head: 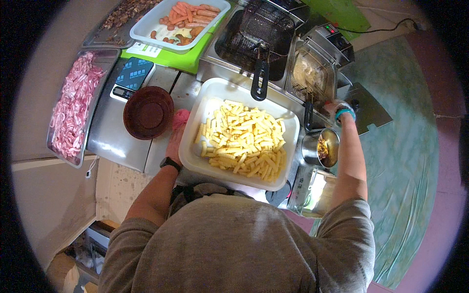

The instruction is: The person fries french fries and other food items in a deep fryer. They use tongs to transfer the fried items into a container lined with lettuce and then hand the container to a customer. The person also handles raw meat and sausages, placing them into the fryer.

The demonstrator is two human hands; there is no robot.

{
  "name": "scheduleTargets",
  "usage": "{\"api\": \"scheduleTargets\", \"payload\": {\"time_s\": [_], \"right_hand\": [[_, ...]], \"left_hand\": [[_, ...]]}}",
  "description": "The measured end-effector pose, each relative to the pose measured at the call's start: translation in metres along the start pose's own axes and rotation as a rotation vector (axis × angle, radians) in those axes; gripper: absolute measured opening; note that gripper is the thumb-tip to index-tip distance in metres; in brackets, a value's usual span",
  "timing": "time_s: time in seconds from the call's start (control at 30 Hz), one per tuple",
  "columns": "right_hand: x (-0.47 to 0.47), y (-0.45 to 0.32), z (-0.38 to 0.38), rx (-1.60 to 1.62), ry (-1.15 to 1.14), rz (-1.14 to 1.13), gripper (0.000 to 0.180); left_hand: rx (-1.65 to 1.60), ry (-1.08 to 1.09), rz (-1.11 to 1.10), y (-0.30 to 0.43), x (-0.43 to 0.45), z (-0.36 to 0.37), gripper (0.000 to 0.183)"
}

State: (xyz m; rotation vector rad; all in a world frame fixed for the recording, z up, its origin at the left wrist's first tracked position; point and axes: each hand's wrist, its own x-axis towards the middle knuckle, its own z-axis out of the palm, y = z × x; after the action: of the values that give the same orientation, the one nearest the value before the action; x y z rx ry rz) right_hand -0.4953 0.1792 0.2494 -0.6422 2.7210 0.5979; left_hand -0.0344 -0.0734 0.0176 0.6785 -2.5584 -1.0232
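My left hand (176,142) is beside the left wall of a white plastic tub (188,144), with a pink cloth-like item (181,118) at its fingertips; whether it grips it is unclear. Crinkle-cut fries (249,143) lie heaped in that tub. Over on the right, my right hand (335,108) is blurred near the front corner of the small fryer (293,97), by the black basket handle (309,115). Its fingers cannot be made out. A wire basket in that fryer holds pale food in foaming oil (309,71). Below this hand stands a steel pot (311,152) with food scraps inside.
A larger fryer basket (267,33) with a black handle sits at the back. Sausages fill part of a plastic tray (135,34). To the left are a brown bowl (148,113), a kitchen scale (133,73) and a tray of sliced raw meat (77,106). A metal lid (370,110) lies right.
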Motion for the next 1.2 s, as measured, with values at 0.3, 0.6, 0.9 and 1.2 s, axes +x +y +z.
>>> {"api": "scheduleTargets", "payload": {"time_s": [0.3,0.6,0.9,1.2], "right_hand": [[0.014,0.081,-0.009,0.149,-0.240,-0.057,0.035],[-0.005,0.019,0.003,-0.015,0.033,-0.003,0.040],[-0.032,0.022,-0.009,0.075,0.097,0.015,0.039],[-0.088,0.046,0.027,0.149,0.235,0.096,0.037]], "left_hand": [[-0.106,-0.184,-0.160,-0.006,0.003,0.007,0.056],[0.117,0.001,0.026,-0.008,-0.005,0.010,0.053],[-0.043,-0.014,0.033,-0.020,0.002,0.017,0.052],[-0.029,-0.126,-0.043,-0.016,-0.004,0.013,0.061]]}}
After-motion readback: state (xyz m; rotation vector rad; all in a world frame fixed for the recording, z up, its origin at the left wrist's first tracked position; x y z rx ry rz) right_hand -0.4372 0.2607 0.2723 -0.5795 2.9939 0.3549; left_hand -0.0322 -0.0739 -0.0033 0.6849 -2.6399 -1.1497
